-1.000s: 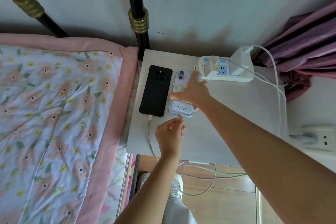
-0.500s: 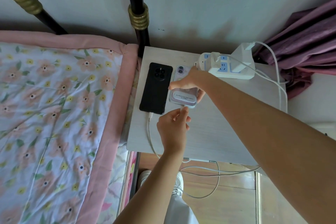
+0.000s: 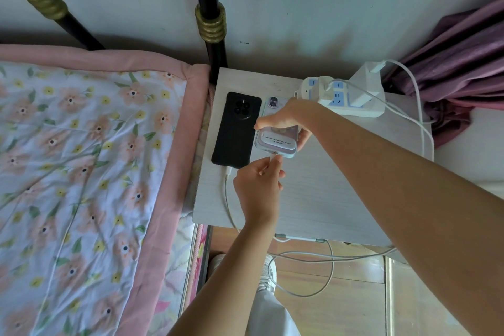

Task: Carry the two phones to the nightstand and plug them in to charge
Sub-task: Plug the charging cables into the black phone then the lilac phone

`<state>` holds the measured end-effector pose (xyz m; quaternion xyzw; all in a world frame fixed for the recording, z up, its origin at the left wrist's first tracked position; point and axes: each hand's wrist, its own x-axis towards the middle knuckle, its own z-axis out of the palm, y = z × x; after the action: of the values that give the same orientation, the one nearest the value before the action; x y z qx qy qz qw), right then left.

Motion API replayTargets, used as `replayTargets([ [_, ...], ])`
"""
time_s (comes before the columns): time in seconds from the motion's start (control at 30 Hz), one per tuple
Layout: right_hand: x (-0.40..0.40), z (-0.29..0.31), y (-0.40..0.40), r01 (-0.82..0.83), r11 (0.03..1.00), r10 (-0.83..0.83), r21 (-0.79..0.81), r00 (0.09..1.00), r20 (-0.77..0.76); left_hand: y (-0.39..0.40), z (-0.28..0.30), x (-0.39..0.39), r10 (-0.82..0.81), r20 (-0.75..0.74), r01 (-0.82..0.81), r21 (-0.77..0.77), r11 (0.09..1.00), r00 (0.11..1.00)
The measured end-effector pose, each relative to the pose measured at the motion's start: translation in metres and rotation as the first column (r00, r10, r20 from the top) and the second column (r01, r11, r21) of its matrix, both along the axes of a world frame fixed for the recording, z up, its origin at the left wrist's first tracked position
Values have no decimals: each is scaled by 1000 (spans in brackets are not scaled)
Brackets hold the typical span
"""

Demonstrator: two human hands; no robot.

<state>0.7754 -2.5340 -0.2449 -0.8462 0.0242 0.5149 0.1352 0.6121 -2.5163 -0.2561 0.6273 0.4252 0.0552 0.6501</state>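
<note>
Phones lay side by side on the white nightstand [image 3: 341, 188], both face down near its eleven o'clock corner. The black phone [image 3: 236, 129] rested flat with a white cable [image 3: 228, 199] already seated in its lower end, the cord running off the table's front edge toward six o'clock. Just to its three o'clock side, the purple phone [image 3: 275, 142] was gripped across its width by the right hand [image 3: 283, 120], thumb on one long edge and fingers on the other. The left hand [image 3: 257, 188], directly at six o'clock of that phone, pinched a white plug [image 3: 273, 159] between thumb and forefinger, its tip at the phone's bottom port. A power strip [image 3: 346, 98] with two chargers sat at the table's one o'clock corner.
</note>
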Motion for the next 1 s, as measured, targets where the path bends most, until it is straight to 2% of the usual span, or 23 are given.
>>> replayTargets([
  [0.13,-1,-1,0,4,1000,-4,6,1000,5,1,0,-1,-13,19,12,31,999,1000],
  [0.57,-1,-1,-2,18,1000,-18,15,1000,13,0,0,-3,-24,8,24,-14,1000,1000],
  [1.0,12,13,4,-92,994,91,-58,996,-25,-1,17,9,35,-26,-37,-92,995,999],
])
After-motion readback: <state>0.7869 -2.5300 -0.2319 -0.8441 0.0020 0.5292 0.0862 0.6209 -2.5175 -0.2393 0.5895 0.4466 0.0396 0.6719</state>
